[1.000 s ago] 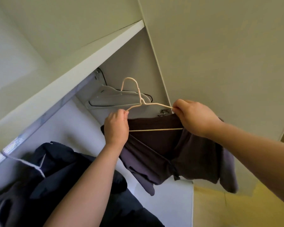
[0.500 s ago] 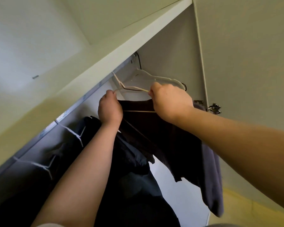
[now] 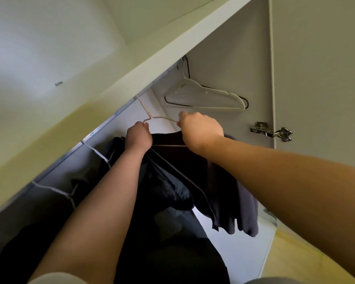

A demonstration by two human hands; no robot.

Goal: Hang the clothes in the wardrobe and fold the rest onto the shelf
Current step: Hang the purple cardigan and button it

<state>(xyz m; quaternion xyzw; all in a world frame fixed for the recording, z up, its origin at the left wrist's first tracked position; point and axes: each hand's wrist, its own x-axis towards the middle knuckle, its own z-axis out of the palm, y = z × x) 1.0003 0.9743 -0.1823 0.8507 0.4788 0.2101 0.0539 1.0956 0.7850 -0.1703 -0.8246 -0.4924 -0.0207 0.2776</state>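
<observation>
A thin cream wire hanger carries a dark brown-purple garment draped over its bottom bar. My left hand grips the hanger's left shoulder. My right hand grips its right shoulder. The hanger's hook reaches up to the wardrobe rail under the shelf board; whether it sits on the rail is not clear. The garment hangs down to the right of my left forearm.
Two empty plastic hangers hang at the rail's right end by the side wall. Dark clothes on white wire hangers fill the rail to the left. A door hinge sits on the open door at the right.
Both hands have lifted the hanger with the garment up and into the wardrobe, so its hook now reaches the rail. The view has tilted further into the wardrobe.
</observation>
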